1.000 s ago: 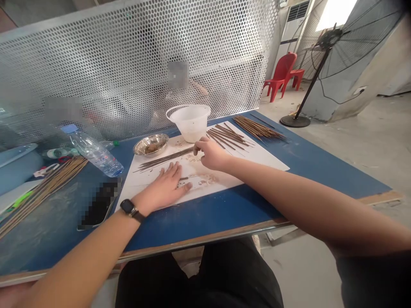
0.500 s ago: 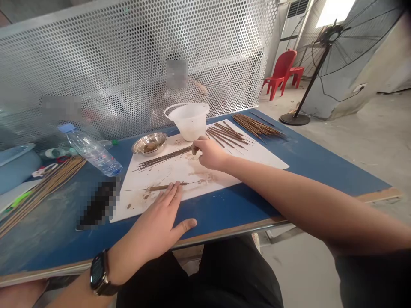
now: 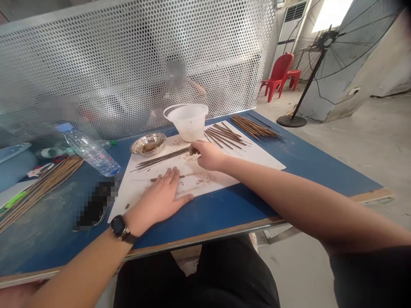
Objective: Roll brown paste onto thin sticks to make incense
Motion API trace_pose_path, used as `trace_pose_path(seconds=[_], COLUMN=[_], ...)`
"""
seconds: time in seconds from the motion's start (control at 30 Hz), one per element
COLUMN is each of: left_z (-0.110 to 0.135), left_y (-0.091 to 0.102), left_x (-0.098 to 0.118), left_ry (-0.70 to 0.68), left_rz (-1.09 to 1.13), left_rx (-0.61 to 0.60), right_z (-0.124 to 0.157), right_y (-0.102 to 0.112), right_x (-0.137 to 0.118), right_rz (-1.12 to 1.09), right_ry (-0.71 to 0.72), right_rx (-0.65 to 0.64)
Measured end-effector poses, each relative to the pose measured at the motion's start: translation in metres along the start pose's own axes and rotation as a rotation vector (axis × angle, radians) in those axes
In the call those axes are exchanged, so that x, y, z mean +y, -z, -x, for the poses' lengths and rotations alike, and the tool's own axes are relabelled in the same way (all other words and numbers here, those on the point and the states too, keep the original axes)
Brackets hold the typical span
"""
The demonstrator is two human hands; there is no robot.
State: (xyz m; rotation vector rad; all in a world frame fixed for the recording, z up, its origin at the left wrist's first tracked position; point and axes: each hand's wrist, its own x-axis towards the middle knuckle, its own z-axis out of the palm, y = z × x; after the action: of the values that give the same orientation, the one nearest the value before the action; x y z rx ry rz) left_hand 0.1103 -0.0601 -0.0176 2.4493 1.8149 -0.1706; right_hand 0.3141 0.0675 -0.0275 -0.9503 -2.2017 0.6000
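Incense sticks (image 3: 162, 158): one bundle on the white sheet (image 3: 244, 160), my right hand's (image 3: 208, 156) fingers (image 3: 193, 149) curled against its end; my left hand (image 3: 154, 201), spread over one single stick (image 3: 154, 179), now sits further onto the sheet.

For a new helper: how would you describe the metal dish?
On the blue table, find the white sheet. By its far left corner, beside a white plastic tub, sits a shallow steel dish, the only metal vessel, holding a brown lump.

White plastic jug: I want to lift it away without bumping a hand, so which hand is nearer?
Right hand: nearer, just in front of the white plastic jug, not touching it. Left hand: farther, flat on the white sheet.
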Motion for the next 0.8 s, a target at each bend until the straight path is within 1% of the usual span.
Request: trace_pose_path(seconds=[0.1, 0.2, 0.27, 0.37, 0.43, 0.5, 0.57, 0.67, 0.73, 0.8], left_z=[0.027, 0.041, 0.037, 0.017, 0.000, -0.015, -0.024, -0.022, -0.011, 0.007], left_y=[-0.004, -0.005, -0.006, -0.005, -0.001, 0.006, 0.012, 0.014, 0.011, 0.007], left_x=[0.008, 0.011, 0.007, -0.002, -0.008, -0.013, -0.016, -0.018, -0.015, -0.010], left_ry=[0.037, 0.061, 0.051, 0.010, -0.007, 0.000, 0.020, 0.023, 0.018, 0.025], left_rz=[0.014, 0.018, 0.006, 0.002, 0.013, 0.024, 0.029, 0.032, 0.029, 0.010], left_rx=[0.010, -0.026, -0.039, -0.007, 0.000, -0.027, -0.062, -0.071, -0.049, -0.025], right_z=[0.000, 0.000, 0.000, 0.000, 0.000, -0.001, -0.002, -0.003, -0.004, -0.004], right_y=[-0.001, -0.002, -0.003, -0.004, -0.005, -0.005, -0.005, -0.004, -0.004, -0.004], right_x=[-0.001, -0.002, -0.003, -0.001, 0.001, 0.003, 0.005, 0.006, 0.006, 0.005], right_rz=[0.001, 0.001, 0.004, 0.023, 0.045, 0.060, 0.064, 0.070, 0.078, 0.070], right_ry=[-0.009, -0.021, -0.013, 0.002, 0.001, -0.001, 0.000, -0.014, -0.025, -0.030], right_rx=[-0.025, -0.037, -0.033, -0.014, 0.006, 0.027, 0.041, 0.051, 0.067, 0.087])
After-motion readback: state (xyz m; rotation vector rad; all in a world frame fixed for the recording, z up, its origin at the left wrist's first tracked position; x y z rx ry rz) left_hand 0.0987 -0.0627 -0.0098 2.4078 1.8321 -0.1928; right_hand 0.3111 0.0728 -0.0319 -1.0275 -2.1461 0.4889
